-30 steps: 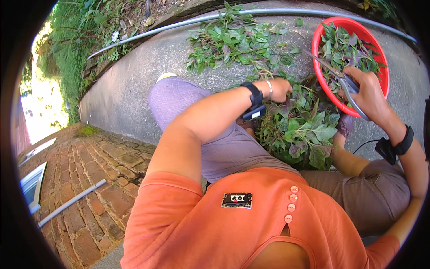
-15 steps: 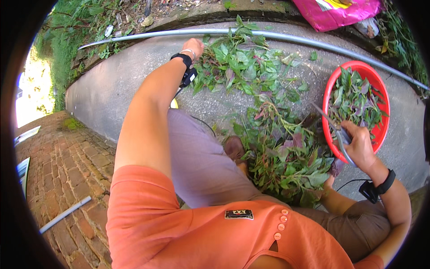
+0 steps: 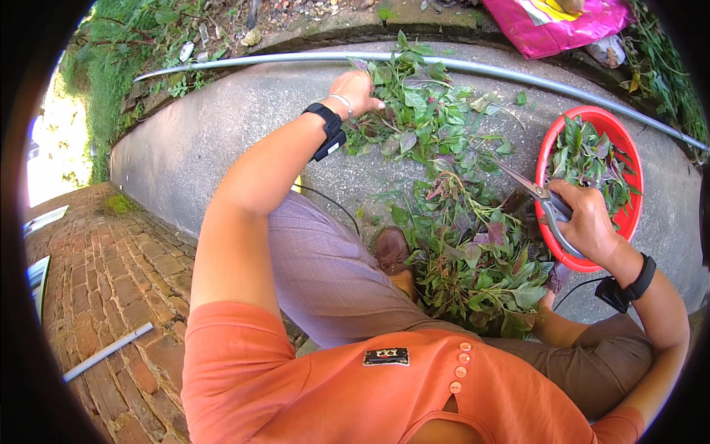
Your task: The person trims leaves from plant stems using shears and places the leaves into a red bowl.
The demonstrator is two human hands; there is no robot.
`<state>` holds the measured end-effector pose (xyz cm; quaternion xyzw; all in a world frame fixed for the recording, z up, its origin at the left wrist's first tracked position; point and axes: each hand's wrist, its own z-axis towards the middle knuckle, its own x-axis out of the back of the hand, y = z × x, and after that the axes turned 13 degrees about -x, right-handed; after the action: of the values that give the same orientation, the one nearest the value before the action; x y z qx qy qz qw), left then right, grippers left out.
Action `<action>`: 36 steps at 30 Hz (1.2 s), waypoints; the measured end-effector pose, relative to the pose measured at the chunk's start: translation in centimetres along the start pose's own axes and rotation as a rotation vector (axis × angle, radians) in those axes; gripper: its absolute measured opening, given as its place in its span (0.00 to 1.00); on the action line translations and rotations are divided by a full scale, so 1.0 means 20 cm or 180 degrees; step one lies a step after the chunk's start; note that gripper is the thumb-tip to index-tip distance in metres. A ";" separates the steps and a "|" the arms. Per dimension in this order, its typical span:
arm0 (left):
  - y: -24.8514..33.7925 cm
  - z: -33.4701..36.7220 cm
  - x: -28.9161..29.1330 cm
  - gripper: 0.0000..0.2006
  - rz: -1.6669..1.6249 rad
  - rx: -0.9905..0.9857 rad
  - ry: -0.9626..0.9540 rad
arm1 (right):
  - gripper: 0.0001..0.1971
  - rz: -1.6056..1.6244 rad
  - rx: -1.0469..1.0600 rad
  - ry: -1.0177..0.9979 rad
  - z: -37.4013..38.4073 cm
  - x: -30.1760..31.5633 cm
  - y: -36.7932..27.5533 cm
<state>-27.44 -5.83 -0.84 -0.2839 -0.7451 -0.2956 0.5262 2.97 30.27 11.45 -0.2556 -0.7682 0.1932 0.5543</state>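
Observation:
My left hand [image 3: 356,93] reaches over the left edge of a far heap of leafy green and purple stems [image 3: 418,111]; its thumb stands apart from the bent fingers, whose tips are partly hidden. Dark-handled scissors [image 3: 544,194] are in my right hand [image 3: 588,222], blades pointing up and left. That hand is over the near left rim of a red plastic basin [image 3: 634,214], which holds plucked leaves [image 3: 588,159]. Between my feet lies a nearer, larger heap of the same leafy stems [image 3: 473,259].
A long grey pipe [image 3: 296,58] runs across the far side of the concrete ground [image 3: 222,111]. Beyond it lies a pink sack [image 3: 555,33] at the far right. A brick surface [image 3: 111,274] with a short pipe [image 3: 109,351] is at the left. My brown shoe [image 3: 392,250] touches the near heap.
My left hand has moved right, onto the far heap, and its thumb now stands apart. My right hand has shifted slightly left and up with the scissors, whose blades look closer together.

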 end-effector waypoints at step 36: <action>0.21 -0.33 0.42 0.14 -0.3565 0.1558 0.1527 | 0.24 -0.1243 0.1131 0.2009 -0.63 0.40 -0.74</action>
<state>-22.65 -6.98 9.52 0.3486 -0.6880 -0.4018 0.4936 10.19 23.48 29.93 -0.0521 -0.5492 0.1262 0.8245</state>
